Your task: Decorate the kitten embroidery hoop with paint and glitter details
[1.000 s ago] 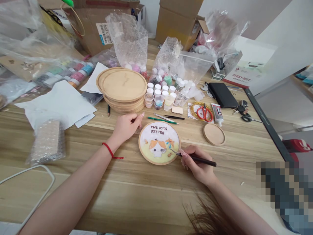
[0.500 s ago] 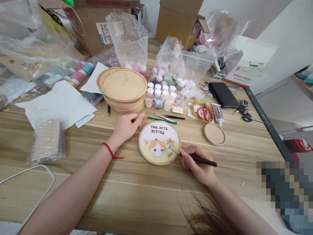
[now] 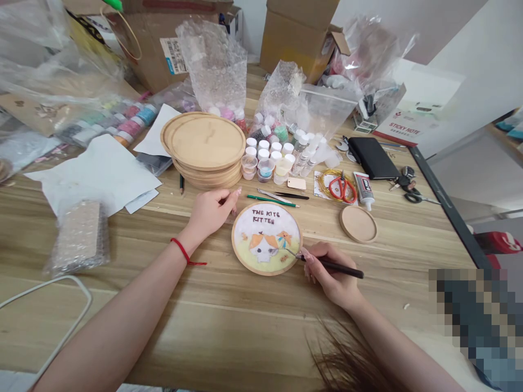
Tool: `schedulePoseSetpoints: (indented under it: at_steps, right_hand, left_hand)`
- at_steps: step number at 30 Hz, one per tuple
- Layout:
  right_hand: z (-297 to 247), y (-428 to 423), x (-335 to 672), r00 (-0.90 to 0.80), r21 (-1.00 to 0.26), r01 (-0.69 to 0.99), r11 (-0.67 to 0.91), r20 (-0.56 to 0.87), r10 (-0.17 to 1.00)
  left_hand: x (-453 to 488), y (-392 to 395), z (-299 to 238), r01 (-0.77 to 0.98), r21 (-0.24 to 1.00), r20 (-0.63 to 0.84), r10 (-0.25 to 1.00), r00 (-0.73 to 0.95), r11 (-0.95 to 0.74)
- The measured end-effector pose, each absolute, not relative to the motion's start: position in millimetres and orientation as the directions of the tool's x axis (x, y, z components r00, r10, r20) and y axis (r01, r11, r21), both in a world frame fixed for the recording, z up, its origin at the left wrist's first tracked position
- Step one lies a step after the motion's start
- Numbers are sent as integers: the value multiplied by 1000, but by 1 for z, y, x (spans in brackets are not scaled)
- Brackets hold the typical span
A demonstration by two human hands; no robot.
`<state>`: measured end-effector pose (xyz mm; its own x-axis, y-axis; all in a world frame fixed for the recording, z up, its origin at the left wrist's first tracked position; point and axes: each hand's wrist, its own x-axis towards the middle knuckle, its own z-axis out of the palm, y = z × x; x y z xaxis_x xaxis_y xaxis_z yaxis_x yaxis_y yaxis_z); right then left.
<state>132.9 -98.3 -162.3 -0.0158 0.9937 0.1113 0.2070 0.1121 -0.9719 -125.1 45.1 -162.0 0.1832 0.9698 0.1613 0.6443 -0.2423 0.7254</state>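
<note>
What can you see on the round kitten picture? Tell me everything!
The round kitten picture lies flat on a wooden table inside a light wooden ring. Its top is white, with dark letters that seem to read "THE KITS KITTEN", and its bottom is pale yellow. It shows a white kitten face with orange patches and a small orange-and-blue shape. The left hand sits at its upper left edge. The right hand is at its right edge, reaching a thin metal tip of a black-handled tool over it.

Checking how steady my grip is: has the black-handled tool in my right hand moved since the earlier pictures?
Yes, slightly: the black-handled tool has its handle end a little further right, judged against the round wooden frame.
</note>
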Motion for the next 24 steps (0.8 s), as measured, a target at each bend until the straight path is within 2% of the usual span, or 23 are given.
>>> schedulePoseSetpoints:
  at_steps: [24]
  right_hand:
    - [-163, -99, 134, -26, -962, 246, 118, 115, 993]
  left_hand:
    - [-125, 45, -161, 638, 731, 163, 970, 181, -242]
